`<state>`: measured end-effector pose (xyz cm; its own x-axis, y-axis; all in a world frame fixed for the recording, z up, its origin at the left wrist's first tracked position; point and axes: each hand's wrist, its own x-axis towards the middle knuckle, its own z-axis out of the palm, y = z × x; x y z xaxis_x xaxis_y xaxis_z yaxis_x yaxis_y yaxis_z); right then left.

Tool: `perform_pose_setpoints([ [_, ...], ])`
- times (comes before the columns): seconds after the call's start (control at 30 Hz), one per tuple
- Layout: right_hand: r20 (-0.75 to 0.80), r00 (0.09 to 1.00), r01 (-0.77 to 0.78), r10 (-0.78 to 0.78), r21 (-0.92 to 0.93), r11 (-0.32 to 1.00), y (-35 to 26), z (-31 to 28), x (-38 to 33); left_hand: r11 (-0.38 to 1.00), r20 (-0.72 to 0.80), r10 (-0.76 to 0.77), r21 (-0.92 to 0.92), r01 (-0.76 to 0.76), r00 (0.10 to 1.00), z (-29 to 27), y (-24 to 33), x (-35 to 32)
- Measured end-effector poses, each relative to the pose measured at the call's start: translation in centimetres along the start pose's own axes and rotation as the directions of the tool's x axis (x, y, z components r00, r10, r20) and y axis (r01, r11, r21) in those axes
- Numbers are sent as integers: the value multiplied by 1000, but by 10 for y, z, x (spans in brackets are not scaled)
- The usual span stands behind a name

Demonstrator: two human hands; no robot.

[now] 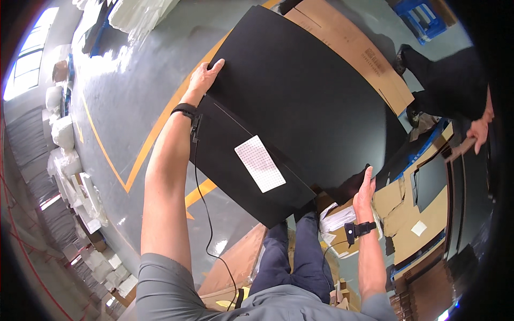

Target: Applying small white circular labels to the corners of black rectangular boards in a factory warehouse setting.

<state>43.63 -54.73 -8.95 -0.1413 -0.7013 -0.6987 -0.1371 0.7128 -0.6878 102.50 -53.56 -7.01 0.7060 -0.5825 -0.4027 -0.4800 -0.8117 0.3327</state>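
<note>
A large flat black panel (305,96) spans the middle of the view, tilted at an angle. My left hand (206,77) grips its left edge, thumb on top and fingers hidden below. At the near right corner, my right hand (364,193) holds the same panel, its thumb along the edge and the other fingers mostly out of sight. Just under the panel's near edge lies a second black panel (214,142), partly covered. A white sheet with rows of small marks (261,163) rests on that lower panel.
Flat brown cardboard (353,51) lies beyond the panel. Another person in black trousers stands at right, a hand (479,131) by upright dark panels (471,187). A cardboard-topped stack (417,214) is near my right arm. Wrapped goods (64,134) line the left; a blue plastic item (420,21) sits far right.
</note>
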Motion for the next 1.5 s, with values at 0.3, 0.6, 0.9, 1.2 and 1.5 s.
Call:
perform_pose_setpoints([
  [0.3, -16, 999, -51, 51, -7, 999, -7, 3, -6, 1000, 88, -26, -6, 27, 996, -6, -2, 15],
  [0.6, -41, 998, 48, -52, -83, 995, -7, -10, 9, 995, 144, -98, 44, 92, 985, -8, -20, -24],
  [0.9, 124, 985, 128, -117, -81, 989, -18, -61, 46, 970, 136, -240, -5, 243, 961, 38, -79, -134],
  [1.2, 380, 923, -7, 64, -149, 989, -59, -80, 65, 803, 356, -350, -363, 473, 867, 62, -100, -210],
  [1.5, 100, 988, 150, -116, -476, 867, -82, -42, 117, 714, 414, -303, -498, 492, 858, 74, -117, -196],
])
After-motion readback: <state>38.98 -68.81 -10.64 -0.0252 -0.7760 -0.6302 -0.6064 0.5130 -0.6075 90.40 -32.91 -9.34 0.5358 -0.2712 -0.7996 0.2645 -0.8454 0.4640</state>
